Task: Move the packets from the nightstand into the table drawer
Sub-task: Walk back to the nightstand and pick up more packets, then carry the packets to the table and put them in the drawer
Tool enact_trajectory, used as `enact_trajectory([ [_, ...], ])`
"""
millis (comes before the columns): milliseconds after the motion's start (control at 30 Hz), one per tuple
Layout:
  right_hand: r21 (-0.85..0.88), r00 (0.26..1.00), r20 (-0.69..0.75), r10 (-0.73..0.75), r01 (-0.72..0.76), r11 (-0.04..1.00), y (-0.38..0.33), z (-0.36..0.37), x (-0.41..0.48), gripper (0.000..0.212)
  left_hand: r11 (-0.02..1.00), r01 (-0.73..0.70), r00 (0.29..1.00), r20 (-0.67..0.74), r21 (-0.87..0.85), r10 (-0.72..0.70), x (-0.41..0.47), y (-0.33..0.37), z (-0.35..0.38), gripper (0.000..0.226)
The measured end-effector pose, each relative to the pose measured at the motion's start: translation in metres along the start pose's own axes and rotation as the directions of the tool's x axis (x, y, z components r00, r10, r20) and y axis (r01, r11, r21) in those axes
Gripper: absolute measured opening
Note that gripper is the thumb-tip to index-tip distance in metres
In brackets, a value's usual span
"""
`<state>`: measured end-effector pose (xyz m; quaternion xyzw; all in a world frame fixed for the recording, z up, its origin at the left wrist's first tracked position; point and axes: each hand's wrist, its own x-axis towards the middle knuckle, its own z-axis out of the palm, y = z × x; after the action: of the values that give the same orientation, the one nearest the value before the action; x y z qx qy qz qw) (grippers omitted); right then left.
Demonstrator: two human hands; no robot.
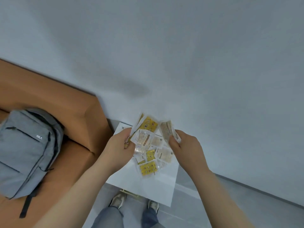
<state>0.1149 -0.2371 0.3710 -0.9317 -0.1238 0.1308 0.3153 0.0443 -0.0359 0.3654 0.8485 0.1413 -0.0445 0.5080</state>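
Plain grey-white wall (181,55) fills the background, and right below it sits the white flat-topped nightstand (148,183), our landmark. Both hands are over its far half. The left hand (118,145) has its thumb and fingers clamped on a fan of yellow and clear plastic packets (148,127), raised above the nightstand's far left corner. The right hand (185,145) pinches a thin stack of pale beige packets (167,130) above the far right side, fingers curled tight around the lower end.

More remain: a loose heap of flat sachets (158,155) lies on the middle of the nightstand between the two hands. So this looks like the gathering step, not yet finished. Next, I'd say, the right hand's stack should join the left hand's fan, freeing fingers to scoop up the heap. The table drawer isn't in view.

Both held bunches have their long axes pointing up and away toward the wall, the left fan splaying rightward. The nearest yellow spotted sachet (148,168) lies flat, long side across the nightstand.

Left of the nightstand, a grey fabric backpack (28,148) rests on an orange-brown padded seat (79,112).
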Motion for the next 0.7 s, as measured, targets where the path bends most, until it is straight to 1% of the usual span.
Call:
enact_trajectory([
  [67, 0.009, 0.999, -0.042, 0.008, -0.007, 1.0, -0.011, -0.009, -0.002, 0.04, 0.999, -0.05, 0.999, -0.012, 0.0, 0.05, 0.002, 0.011, -0.01, 0.024],
  [133, 0.008, 0.996, -0.084, 0.012, -0.011, 1.0, -0.022, -0.015, -0.005, 0.042, 0.996, -0.092, 0.996, -0.01, 0.02, 0.092, 0.004, 0.021, -0.023, 0.029],
  [267, 0.017, 0.986, -0.158, 0.06, -0.058, 0.998, -0.044, -0.017, -0.014, 0.04, 0.984, -0.166, 0.986, 0.036, 0.065, 0.164, 0.011, 0.033, -0.05, 0.027],
  [367, 0.029, 0.969, -0.222, 0.105, -0.102, 0.994, -0.057, -0.016, -0.023, 0.039, 0.965, -0.23, 0.971, 0.103, 0.127, 0.217, 0.018, 0.036, -0.068, 0.022],
  [467, 0.049, 0.94, -0.306, 0.15, -0.142, 0.989, -0.067, -0.023, -0.035, 0.041, 0.939, -0.296, 0.949, 0.169, 0.175, 0.268, 0.026, 0.044, -0.077, 0.015],
  [533, 0.066, 0.917, -0.36, 0.173, -0.159, 0.985, -0.07, -0.031, -0.047, 0.04, 0.927, -0.334, 0.932, 0.202, 0.169, 0.3, 0.029, 0.054, -0.077, 0.013],
  [700, 0.08, 0.848, -0.474, 0.237, -0.226, 0.971, -0.064, -0.057, -0.089, 0.034, 0.881, -0.46, 0.86, 0.302, 0.113, 0.411, 0.018, 0.094, -0.059, 0.023],
])
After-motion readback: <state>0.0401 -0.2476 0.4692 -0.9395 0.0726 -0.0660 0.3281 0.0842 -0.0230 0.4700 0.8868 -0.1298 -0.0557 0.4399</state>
